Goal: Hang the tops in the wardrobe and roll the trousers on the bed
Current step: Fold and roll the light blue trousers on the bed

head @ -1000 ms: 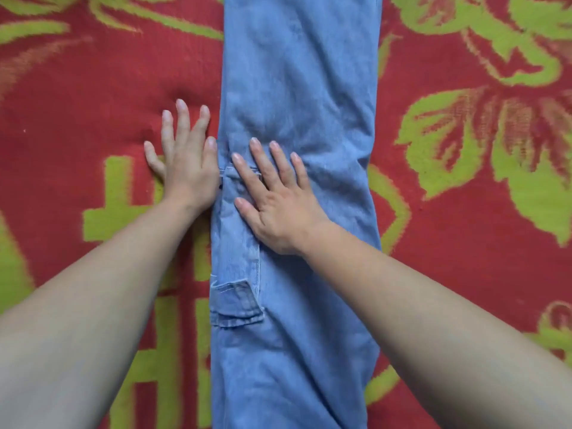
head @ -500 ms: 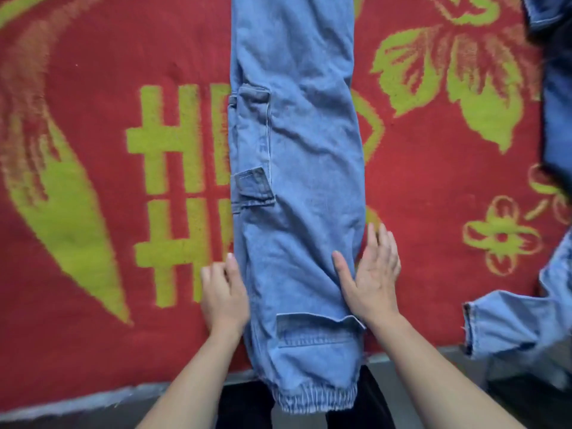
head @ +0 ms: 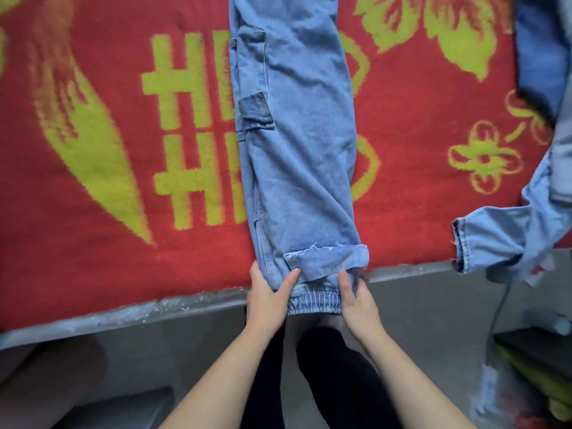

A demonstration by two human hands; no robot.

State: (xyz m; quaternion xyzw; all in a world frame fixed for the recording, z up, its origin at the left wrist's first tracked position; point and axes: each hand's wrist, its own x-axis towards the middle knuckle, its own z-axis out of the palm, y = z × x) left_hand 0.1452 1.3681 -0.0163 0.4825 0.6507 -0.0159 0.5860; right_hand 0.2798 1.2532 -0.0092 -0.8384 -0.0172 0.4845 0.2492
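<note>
From lying flat beside the folded trousers (head: 297, 150) on the bed (head: 93, 267), the left hand (head: 267, 300) and right hand (head: 359, 305) now pinch their elastic cuff (head: 314, 303) at the near edge, likely starting the roll.

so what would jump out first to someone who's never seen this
The red blanket with its loud green pattern fills the upper view, and pale blue jeans run straight down its middle. At the near bed edge the left hand and right hand grip the jeans just above the elastic cuff, which hangs over the edge. Another denim garment lies at the right edge.
</note>
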